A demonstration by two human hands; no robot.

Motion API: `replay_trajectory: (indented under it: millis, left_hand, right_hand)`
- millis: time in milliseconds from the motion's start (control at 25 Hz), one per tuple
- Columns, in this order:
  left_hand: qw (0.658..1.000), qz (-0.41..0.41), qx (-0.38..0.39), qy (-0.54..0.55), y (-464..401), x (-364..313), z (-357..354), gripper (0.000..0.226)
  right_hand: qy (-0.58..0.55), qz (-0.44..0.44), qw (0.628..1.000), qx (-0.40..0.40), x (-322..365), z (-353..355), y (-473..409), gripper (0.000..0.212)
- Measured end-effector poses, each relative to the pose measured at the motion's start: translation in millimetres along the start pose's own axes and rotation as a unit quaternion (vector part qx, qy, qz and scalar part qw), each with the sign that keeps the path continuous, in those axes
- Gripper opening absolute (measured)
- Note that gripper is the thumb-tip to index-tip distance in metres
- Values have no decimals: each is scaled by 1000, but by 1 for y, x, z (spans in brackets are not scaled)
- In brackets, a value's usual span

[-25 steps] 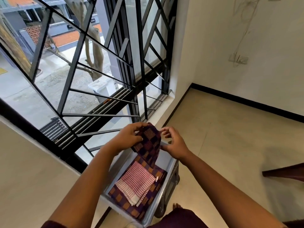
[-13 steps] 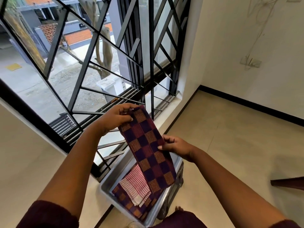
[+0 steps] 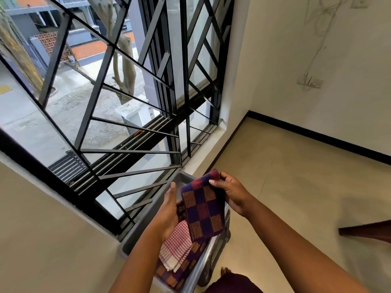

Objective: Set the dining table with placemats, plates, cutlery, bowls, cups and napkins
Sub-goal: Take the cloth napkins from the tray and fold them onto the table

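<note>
Two things fill most of the view: a barred window (image 3: pixel 127 102) on the left and a pale tiled floor (image 3: pixel 296 176) on the right. A dark wooden edge (image 3: pixel 366 230) juts in at far right; whether it belongs to the dining table cannot be told. Below the window stands a grey metal tray (image 3: pixel 135 235) on a stand, holding folded cloths: a purple-and-orange checked one (image 3: pixel 175 273) at the bottom and a red-and-white checked napkin (image 3: pixel 175 246) on top. Above the tray, the folded purple checked placemat (image 3: pixel 203 210) hangs upright between both hands. The right hand (image 3: pixel 234 193) pinches its top edge with thumb and fingers curled around it. The left hand (image 3: pixel 169 210) lies against its left side with fingers straight, steadying rather than clasping. The task looks barely begun: linens are only being taken out, and no plates, cutlery, bowls or cups are visible.
</note>
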State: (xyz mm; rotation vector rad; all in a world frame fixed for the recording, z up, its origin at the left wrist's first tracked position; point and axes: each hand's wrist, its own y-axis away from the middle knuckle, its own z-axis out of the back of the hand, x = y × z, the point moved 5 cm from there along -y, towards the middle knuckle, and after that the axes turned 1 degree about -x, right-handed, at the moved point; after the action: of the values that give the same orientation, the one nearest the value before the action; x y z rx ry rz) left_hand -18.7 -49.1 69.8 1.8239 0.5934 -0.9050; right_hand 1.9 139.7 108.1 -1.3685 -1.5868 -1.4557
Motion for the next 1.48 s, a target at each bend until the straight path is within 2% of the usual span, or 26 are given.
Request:
replay_trajectory:
  millis: [80, 200, 280, 360, 600, 720, 840, 920, 1040, 1120, 1200, 1280, 1400, 1480]
  left_hand:
    - [999, -45, 0, -12, -2, -12, -5, 70]
    - [995, -89, -1, -34, -5, -22, -11, 75]
    - [995, -83, 19, -53, -8, -22, -17, 80]
    - [995, -56, 26, -80, -10, -16, -22, 75]
    - [995, -45, 59, -61, -14, -6, -34, 81]
    - [994, -95, 44, -26, -10, -14, -36, 85]
    - [985, -162, 60, -21, -4, -34, -38, 93]
    - [983, -177, 38, -29, -2, -44, -38, 84]
    - [994, -102, -22, -34, -8, -41, -33, 64]
    - [999, -36, 16, -13, -9, -31, -34, 70]
    - [997, -18, 65, 31, -9, -22, -38, 83]
    - [993, -16, 90, 80, -7, -15, -45, 84]
    - [988, -80, 40, 126, -7, -25, -44, 84]
    - [987, -142, 17, 72, -4, -40, -41, 71]
  right_hand:
    - [-12, 2, 1000, -21, 1, 5, 4, 21]
    - [0, 3, 999, -43, 2, 12, 6, 22]
    - [0, 4, 998, -56, 4, 18, 8, 21]
    - [-3, 7, 998, -63, 4, 21, 11, 22]
    - [-61, 17, 995, -81, 6, 30, 17, 22]
    - [-73, 12, 994, -78, 5, 29, 17, 22]
    - [-19, 8, 996, -84, 3, 29, 15, 18]
    - [-4, 13, 996, -89, 4, 28, 13, 18]
    - [22, 28, 994, -102, 10, 25, 13, 21]
    - [38, 28, 993, -108, 11, 25, 12, 25]
    - [12, 23, 995, -100, 9, 24, 11, 27]
    - [-12, 18, 996, -82, 7, 21, 12, 27]
    - [-9, 33, 996, -82, 10, 19, 16, 30]
    - [6, 49, 994, -100, 14, 22, 17, 45]
